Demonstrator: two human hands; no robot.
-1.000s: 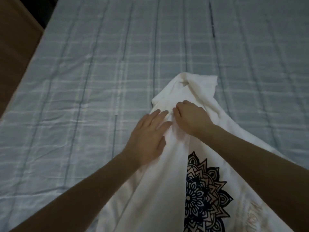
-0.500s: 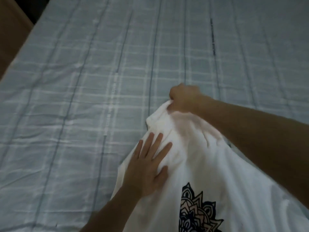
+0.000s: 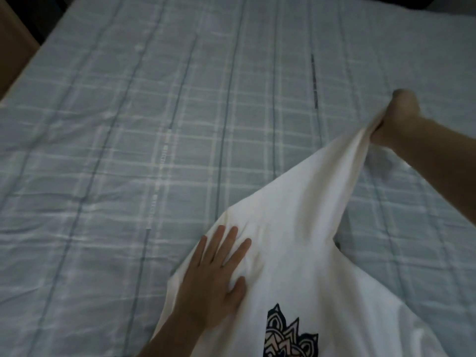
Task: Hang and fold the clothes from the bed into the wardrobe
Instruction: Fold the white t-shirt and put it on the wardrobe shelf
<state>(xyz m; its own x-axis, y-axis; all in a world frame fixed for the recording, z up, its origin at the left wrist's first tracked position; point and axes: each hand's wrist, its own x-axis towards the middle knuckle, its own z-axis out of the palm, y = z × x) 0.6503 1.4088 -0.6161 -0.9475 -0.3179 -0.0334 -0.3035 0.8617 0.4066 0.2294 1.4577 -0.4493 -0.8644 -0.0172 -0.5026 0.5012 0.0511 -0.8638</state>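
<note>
One white T-shirt [image 3: 296, 222] on the checked bedsheet [image 3: 128, 150], near right; left hand [image 3: 213, 282] flat on it, right hand [image 3: 396, 117] gripping a corner, now pulled farther right than before

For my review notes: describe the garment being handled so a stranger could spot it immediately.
On the blue-grey plaid bedsheet, lower right, lies a white T-shirt, pressed flat by the left hand and pulled up by the right hand. Its dark mandala print sets it apart.

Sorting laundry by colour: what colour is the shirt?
White shirt with a dark mandala print; head view.
</note>
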